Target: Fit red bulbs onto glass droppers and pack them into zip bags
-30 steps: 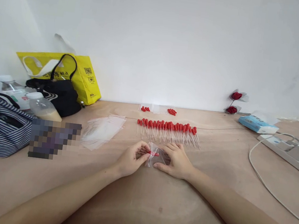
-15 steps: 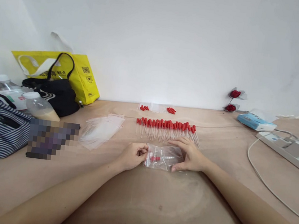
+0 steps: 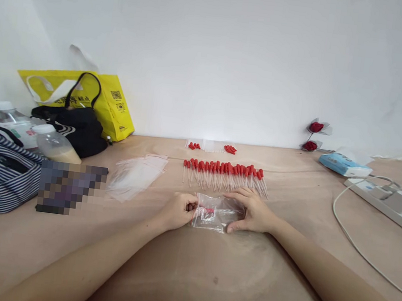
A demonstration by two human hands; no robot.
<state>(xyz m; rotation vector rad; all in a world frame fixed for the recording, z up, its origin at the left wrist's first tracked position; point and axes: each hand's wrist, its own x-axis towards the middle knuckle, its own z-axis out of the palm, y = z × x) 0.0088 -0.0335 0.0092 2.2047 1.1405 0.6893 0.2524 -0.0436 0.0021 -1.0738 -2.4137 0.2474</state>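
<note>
A clear zip-lock bag (image 3: 219,223) lies in front of me, its red-lined mouth towards the left. Inside it is a dropper pipette with a red rubber bulb (image 3: 209,210); its clear stem is hard to make out through the glare. My left hand (image 3: 179,210) is closed at the bag's mouth, and a fingertip seems to reach in to the bulb. Curved around the bag's right end, my right hand (image 3: 254,213) grips it with thumb and fingers on opposite sides. Just beyond stands a row of red-bulbed dropper pipettes (image 3: 223,168) lying side by side.
Flat zip-lock bags (image 3: 135,176) are stacked at the left. Red bulbs (image 3: 230,149) lie at the back by the wall. Bags and bottles crowd the far left. At right are a tissue pack (image 3: 344,163), a power strip (image 3: 392,203) and its cable (image 3: 343,241).
My left fingers have moved slightly into the bag's mouth, near the red bulb. The bag has shifted a little left, and my right hand has moved slightly left with it.
</note>
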